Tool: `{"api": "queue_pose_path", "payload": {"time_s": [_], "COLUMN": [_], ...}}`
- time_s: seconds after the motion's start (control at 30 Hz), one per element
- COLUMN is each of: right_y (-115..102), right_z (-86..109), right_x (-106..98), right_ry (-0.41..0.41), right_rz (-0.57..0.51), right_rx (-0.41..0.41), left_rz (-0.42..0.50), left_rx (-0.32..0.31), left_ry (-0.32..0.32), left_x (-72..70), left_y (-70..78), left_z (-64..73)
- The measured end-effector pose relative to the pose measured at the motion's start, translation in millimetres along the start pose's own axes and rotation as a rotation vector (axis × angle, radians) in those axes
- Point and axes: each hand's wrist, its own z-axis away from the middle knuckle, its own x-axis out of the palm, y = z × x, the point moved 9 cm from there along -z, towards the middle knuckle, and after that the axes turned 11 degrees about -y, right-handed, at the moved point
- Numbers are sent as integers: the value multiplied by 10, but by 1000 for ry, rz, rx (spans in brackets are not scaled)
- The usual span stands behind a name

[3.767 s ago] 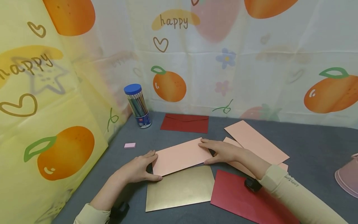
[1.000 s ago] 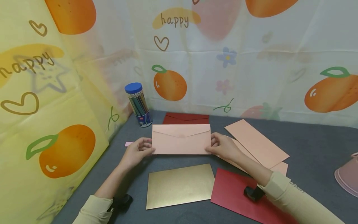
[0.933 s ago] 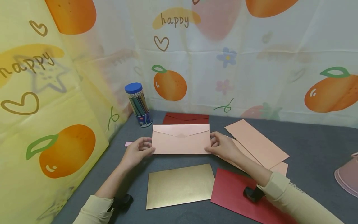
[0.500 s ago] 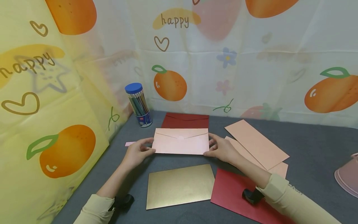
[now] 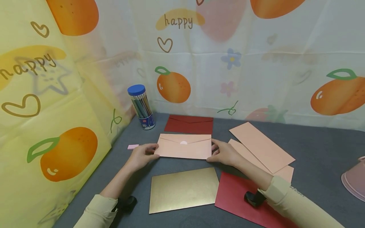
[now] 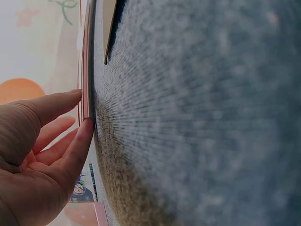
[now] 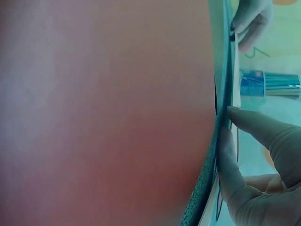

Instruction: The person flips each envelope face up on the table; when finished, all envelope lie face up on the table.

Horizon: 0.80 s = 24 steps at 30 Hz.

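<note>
A pale pink envelope (image 5: 185,150), flap side facing up with a light round spot at the flap's tip, lies low over the dark table in the head view. My left hand (image 5: 140,157) pinches its left end between thumb and fingers. On the opposite end, my right hand (image 5: 226,153) has its thumb at the near corner and curled fingers at the side edge. From the left wrist, the envelope appears edge-on, held between the thumb and a fingertip (image 6: 85,125). Directly nearer than it lies a gold envelope (image 5: 183,191).
Behind is a dark red envelope (image 5: 189,125). A larger red envelope (image 5: 238,202) lies under my right forearm, near overlapping pink envelopes (image 5: 260,144). A small pink block (image 5: 132,147) and a blue-lidded pencil jar (image 5: 142,109) stand left; a pink object (image 5: 355,180) sits far right.
Both hands lifted the pink envelope off the gold one, turned it from its plain side to its flap side, straightened it, then tilted it down flat towards the table.
</note>
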Motion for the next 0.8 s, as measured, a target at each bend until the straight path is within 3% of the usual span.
{"api": "queue_pose_path", "payload": {"time_s": [0.37, 0.6, 0.8], "right_y": [5, 34, 46], "right_z": [-27, -43, -61], "right_x": [17, 12, -6], "right_ry": [-5, -15, -19], "right_rz": [44, -29, -22], "right_rx": [0, 30, 31], "left_rz": [4, -34, -49], "left_rx": [17, 48, 59], "left_ry": [-34, -35, -52], "left_x": [54, 71, 94], "left_y": [-14, 16, 30], "left_z": [-68, -82, -89]}}
